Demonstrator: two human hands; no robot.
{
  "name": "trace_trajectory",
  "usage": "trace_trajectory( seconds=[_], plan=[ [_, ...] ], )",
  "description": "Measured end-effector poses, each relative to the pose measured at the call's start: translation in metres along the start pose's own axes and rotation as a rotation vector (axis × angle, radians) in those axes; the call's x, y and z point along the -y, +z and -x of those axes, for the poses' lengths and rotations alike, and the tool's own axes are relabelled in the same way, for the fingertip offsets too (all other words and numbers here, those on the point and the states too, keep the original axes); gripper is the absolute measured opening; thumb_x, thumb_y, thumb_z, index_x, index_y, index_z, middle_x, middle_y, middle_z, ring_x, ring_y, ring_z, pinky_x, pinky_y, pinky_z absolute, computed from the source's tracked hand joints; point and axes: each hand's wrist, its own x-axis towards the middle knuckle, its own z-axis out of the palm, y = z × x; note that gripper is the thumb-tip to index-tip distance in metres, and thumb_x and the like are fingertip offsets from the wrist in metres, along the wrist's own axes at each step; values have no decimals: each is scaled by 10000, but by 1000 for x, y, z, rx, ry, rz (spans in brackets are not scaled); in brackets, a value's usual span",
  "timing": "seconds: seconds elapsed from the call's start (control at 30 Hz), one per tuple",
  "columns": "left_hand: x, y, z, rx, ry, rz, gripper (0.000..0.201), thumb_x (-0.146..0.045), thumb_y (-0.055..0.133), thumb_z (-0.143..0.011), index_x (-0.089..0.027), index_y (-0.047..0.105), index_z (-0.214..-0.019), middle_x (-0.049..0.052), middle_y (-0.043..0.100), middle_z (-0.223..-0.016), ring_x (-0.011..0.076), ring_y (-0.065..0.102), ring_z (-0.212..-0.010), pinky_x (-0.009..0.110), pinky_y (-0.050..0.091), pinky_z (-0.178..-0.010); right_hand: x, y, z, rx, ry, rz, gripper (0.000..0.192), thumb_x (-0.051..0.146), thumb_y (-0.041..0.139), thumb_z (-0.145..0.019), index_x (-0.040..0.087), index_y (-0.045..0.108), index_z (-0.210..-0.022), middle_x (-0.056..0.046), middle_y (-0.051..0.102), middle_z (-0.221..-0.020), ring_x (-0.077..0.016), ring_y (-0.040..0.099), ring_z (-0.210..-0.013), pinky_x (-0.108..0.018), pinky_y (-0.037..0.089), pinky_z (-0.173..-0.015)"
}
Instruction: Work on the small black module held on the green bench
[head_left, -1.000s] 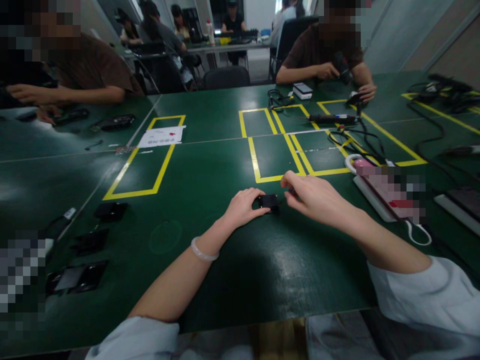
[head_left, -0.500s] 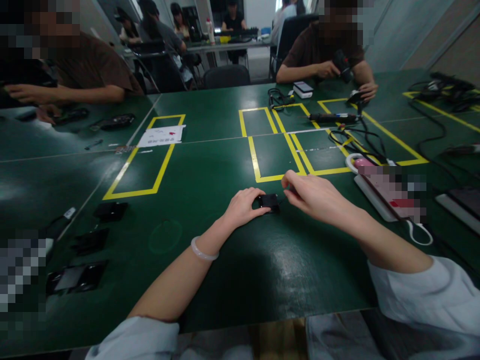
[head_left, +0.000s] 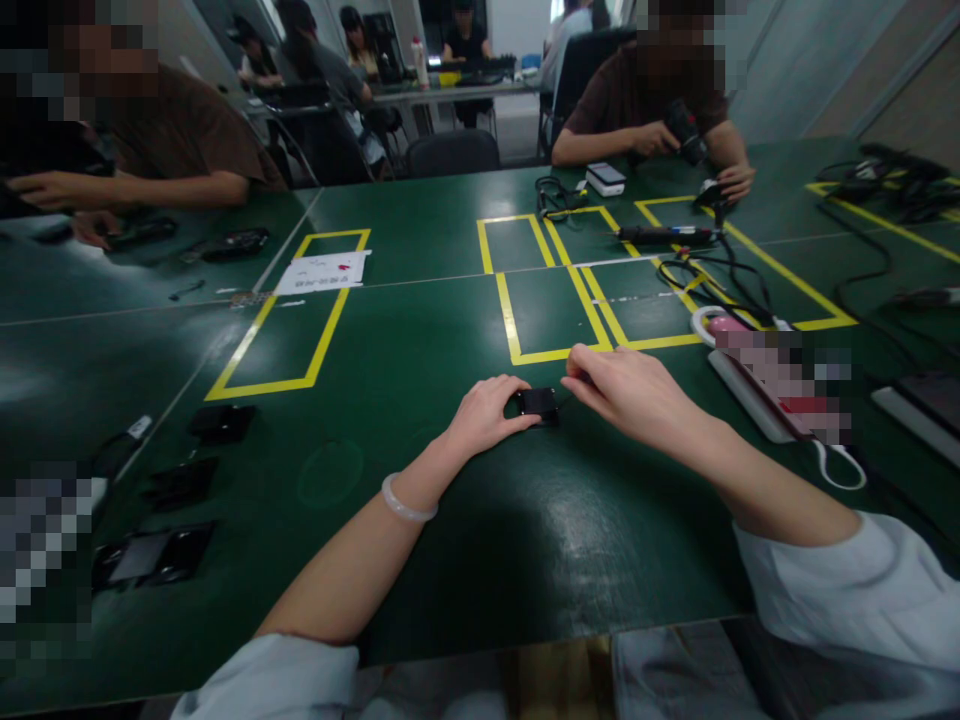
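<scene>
A small black box-shaped part (head_left: 538, 403) lies on the green table in front of me. My left hand (head_left: 489, 412) grips its left side between thumb and fingers. Just to the right of the part, my right hand (head_left: 619, 388) is closed in a pinch, its fingers curled. A thin dark tip seems to show between the right fingertips and the part, but what the fingers hold is too small and hidden to name.
Several black parts (head_left: 180, 480) lie at the left. A phone in a pink case (head_left: 776, 385) with a white strap rests at the right. Beyond it are tangled cables and a black pen-shaped tool (head_left: 667, 236). Yellow tape outlines mark the table; people sit across it.
My right hand has shifted very slightly beside the part. The left hand and the black part stay in place.
</scene>
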Motion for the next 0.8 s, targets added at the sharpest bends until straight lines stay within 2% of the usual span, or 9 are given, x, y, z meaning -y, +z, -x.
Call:
trace_trajectory(
  seconds=[0.2, 0.53, 0.63, 0.8],
  plan=[
    [-1, -1, 0, 6, 0, -1, 375, -500, 604, -830, -208, 565, -1063, 38, 628, -1008, 221, 591, -952, 342, 439, -831, 0, 0, 2, 6, -3, -51, 171, 285, 403, -901, 202, 461, -1039, -28, 647, -785, -188, 591, -666, -273, 286, -564],
    [0, 0, -1, 0, 4, -8, 374, -488, 612, -827, -209, 559, -1071, 33, 626, -997, 216, 591, -931, 340, 438, -816, -1, -1, 2, 7, -17, -64, 207, 407, 408, -927, 213, 477, -952, -23, 645, -757, -188, 589, -671, -269, 270, -554],
    [0, 0, -1, 1, 2, -9, 379, -496, 602, -831, -207, 560, -1072, 34, 625, -998, 217, 589, -930, 342, 438, -814, -1, 1, 1, 16, -15, -37, 176, 350, 375, -941, 208, 480, -943, -30, 647, -762, -187, 589, -667, -271, 269, -557],
    [-1, -1, 0, 9, -3, -4, 368, -500, 597, -833, -212, 567, -1062, 39, 624, -1007, 221, 589, -941, 345, 440, -818, 1, 0, 1, 9, -8, -43, 166, 282, 393, -906, 196, 457, -1033, -19, 628, -736, -182, 575, -638, -268, 269, -556]
  ],
)
